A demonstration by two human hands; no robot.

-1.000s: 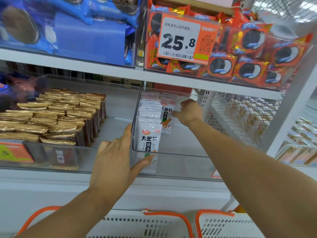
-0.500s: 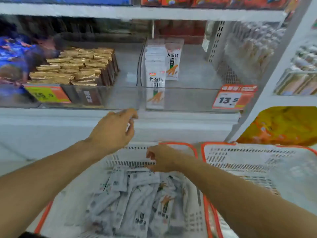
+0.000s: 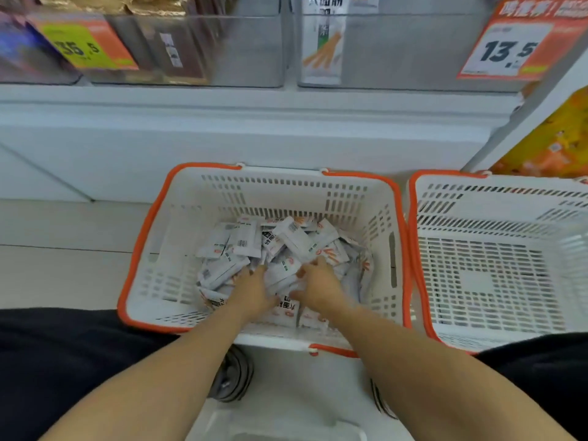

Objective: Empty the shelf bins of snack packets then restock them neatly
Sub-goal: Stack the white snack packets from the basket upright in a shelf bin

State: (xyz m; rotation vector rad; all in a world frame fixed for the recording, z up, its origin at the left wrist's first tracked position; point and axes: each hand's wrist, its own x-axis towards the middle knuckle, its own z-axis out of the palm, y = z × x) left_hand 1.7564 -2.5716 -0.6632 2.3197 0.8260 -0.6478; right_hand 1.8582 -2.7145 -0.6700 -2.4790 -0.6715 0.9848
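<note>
A white basket with an orange rim (image 3: 152, 224) stands on the floor below the shelf, holding a loose pile of white snack packets (image 3: 286, 240). Both my hands are down in that pile. My left hand (image 3: 253, 289) lies on the packets with its fingers spread forward. Beside it, my right hand (image 3: 318, 283) curls its thumb and fingers round some packets near the middle. Up on the shelf, a clear bin (image 3: 397, 52) shows upright white packets (image 3: 323, 49) at its left side, the rest of it bare.
A second white basket (image 3: 413, 218) stands just to the right with nothing in it. The neighbouring clear bin (image 3: 222, 49) holds brown and gold packets. Orange price tags (image 3: 506, 49) hang on the bin fronts. Yellow packs (image 3: 553, 138) fill a lower right shelf.
My hands left the shelf bin and dropped into the basket. My view tilted down from the shelves to the floor, and both hands now sit in the packet pile.
</note>
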